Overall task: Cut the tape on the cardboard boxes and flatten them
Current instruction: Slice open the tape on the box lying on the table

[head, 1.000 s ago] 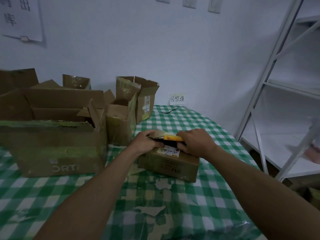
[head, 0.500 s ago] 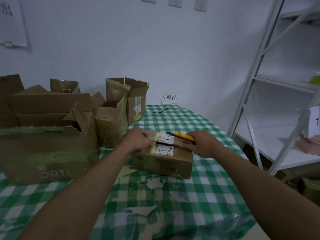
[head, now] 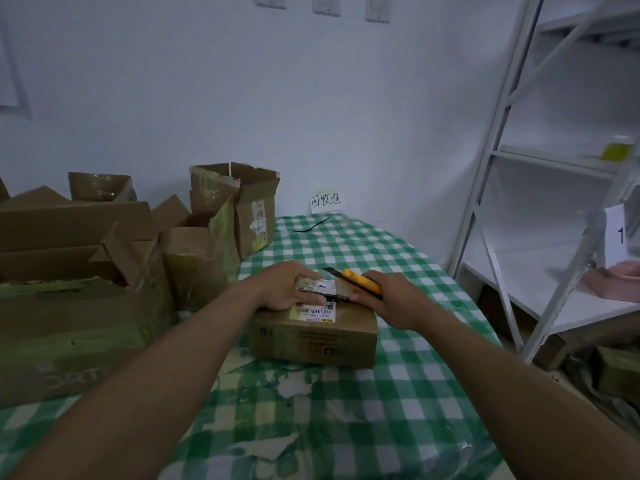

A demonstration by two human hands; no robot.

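A small brown cardboard box point(head: 313, 336) with a white barcode label lies in the middle of the table. My left hand point(head: 285, 287) lies on its top left side, and its fingers hold a raised flap with a white label. My right hand point(head: 391, 296) grips a yellow utility knife point(head: 360, 283) over the box's top right. The dark blade tip points up and to the left, just above the flap.
Several opened cardboard boxes point(head: 79, 306) crowd the left side of the green checked tablecloth point(head: 363, 410). A paper sign point(head: 325, 199) leans on the wall behind. A white metal shelf rack point(head: 519, 202) stands at the right, with boxes on the floor beneath.
The knife has slid right along the box top and tilted its blade upward. A flap with a label has lifted under my left fingers. The view has shifted slightly.
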